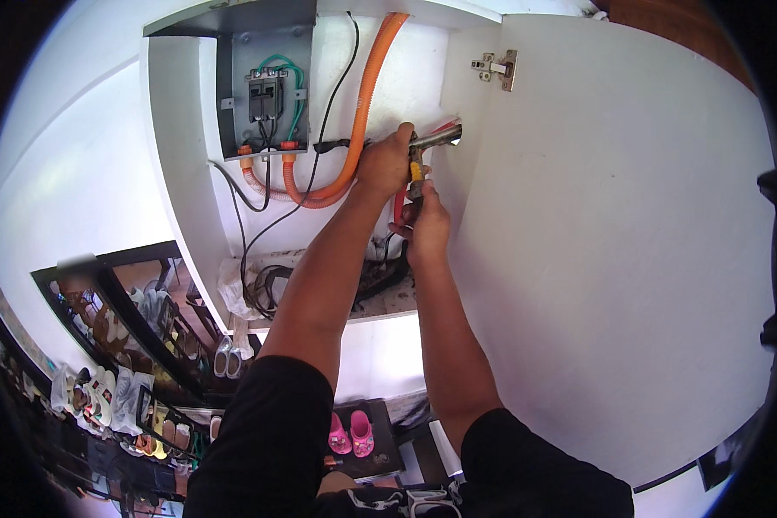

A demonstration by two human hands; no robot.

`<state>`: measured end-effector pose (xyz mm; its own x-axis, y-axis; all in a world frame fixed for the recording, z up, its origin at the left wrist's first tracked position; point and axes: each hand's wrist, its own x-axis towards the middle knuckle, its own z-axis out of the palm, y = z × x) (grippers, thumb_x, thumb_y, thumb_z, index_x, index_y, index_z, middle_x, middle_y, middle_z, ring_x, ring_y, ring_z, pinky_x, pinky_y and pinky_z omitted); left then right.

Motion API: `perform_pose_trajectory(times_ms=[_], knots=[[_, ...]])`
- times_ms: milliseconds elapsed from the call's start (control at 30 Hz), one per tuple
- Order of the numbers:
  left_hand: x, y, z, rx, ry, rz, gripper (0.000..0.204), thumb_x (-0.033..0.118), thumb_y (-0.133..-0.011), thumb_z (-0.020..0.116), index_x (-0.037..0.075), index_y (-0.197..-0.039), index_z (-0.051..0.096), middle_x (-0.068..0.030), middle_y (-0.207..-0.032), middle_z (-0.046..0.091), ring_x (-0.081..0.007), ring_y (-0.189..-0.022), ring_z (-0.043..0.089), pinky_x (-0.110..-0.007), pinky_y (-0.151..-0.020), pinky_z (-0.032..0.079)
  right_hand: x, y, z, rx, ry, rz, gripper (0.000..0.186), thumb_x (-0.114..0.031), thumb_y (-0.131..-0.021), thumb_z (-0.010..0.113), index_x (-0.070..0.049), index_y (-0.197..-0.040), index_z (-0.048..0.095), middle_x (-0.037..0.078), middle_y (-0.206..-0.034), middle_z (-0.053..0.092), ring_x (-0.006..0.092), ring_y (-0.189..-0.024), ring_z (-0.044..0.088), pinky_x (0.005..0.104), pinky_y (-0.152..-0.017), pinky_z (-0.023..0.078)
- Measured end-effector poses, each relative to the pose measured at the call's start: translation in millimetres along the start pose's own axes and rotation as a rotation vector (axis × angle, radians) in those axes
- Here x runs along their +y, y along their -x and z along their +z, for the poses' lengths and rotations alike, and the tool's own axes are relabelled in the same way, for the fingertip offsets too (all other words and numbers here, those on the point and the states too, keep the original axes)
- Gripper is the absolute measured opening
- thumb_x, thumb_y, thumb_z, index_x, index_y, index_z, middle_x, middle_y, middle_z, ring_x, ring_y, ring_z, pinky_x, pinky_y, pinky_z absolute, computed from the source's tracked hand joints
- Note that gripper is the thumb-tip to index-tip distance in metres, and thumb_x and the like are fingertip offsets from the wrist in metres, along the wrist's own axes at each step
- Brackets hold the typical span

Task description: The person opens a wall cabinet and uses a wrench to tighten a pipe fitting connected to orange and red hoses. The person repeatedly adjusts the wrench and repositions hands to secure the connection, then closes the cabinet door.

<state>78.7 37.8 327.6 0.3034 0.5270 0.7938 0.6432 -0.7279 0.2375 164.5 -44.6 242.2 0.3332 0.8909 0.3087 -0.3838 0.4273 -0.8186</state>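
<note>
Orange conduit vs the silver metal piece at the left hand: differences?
Colour: the orange corrugated conduit is orange; the silver metal piece is shiny silver.
Pose: the conduit bends in a wide curve; the metal piece looks straight, tilted slightly up rightward.
Length: the conduit shows far more length than the metal piece, which meets the left hand.

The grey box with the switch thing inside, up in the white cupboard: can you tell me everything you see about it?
The grey box looks like metal and is open at the front. It sits upright in the upper left of the white cupboard. Inside is a black switch block, with green wires looping beside it and black wires below. Orange fittings at its bottom join orange tubes. The left hand and right hand aren't touching it.
</note>
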Motion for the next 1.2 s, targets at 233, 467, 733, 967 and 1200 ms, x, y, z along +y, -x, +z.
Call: perform_pose_trajectory(times_ms=[233, 467, 733, 967, 1200], knots=[[-1.4, 1.8, -0.5, -0.02, 0.004, -0.003, 0.057, 0.032, -0.082, 0.083, 0.006, -0.12, 0.051, -0.0203, -0.104, 0.071, -0.0416, -0.096, 0.071, -0.052, -0.083, 0.055, -13.1, 3.9, 0.9, 0.043, 0.03, 0.04, 0.043, -0.054, -0.099, 0.062, -0.012, -0.109, 0.059, -0.002, -0.069, 0.047, 0.0128, -0.058, 0.051, 0.0313, -0.051, 0.046], [-7.9, -1.8, 4.7, 0.006, 0.005, 0.01, 0.048, 0.026, -0.091, 0.069, 0.009, -0.131, 0.05, -0.0245, -0.099, 0.072, -0.0449, -0.094, 0.071, -0.054, -0.082, 0.054, -4.8, -8.0, 9.5, 0.156, 0.358, -0.369, 0.031, -0.036, -0.099, 0.068, -0.012, -0.114, 0.055, 0.002, -0.076, 0.057, 0.0136, -0.067, 0.058, 0.0348, -0.067, 0.055], [-9.2, -0.1, 2.1, 0.0, 0.053, -0.011, 0.052, 0.023, -0.088, 0.074, 0.01, -0.132, 0.048, -0.0257, -0.098, 0.071, -0.0465, -0.095, 0.07, -0.056, -0.083, 0.053, -13.4, 2.6, 6.0, -0.211, -0.516, 0.11, 0.022, -0.033, -0.102, 0.062, -0.012, -0.108, 0.06, 0.002, -0.075, 0.057, 0.0151, -0.062, 0.057, 0.0355, -0.064, 0.053], [-23.8, 0.3, -7.0, -0.181, 0.03, 0.132, 0.076, 0.016, -0.086, 0.074, 0.007, -0.148, 0.031, -0.0294, -0.125, 0.065, -0.0477, -0.12, 0.062, -0.051, -0.102, 0.05, -23.4, -6.3, 2.1, 0.188, 0.66, -0.412, 0.036, -0.04, -0.1, 0.068, -0.008, -0.116, 0.061, 0.003, -0.08, 0.059, 0.0123, -0.069, 0.058, 0.0322, -0.056, 0.054], [-23.5, -13.7, -16.5, -0.388, 0.227, -0.084, 0.074, 0.017, -0.087, 0.071, 0.01, -0.149, 0.032, -0.0265, -0.119, 0.069, -0.0403, -0.115, 0.067, -0.045, -0.099, 0.051, -10.6, -21.8, -20.5, -0.245, -0.198, -0.009, 0.036, -0.039, -0.104, 0.062, -0.01, -0.125, 0.058, 0.006, -0.082, 0.064, 0.0168, -0.065, 0.06, 0.0419, -0.07, 0.06]])
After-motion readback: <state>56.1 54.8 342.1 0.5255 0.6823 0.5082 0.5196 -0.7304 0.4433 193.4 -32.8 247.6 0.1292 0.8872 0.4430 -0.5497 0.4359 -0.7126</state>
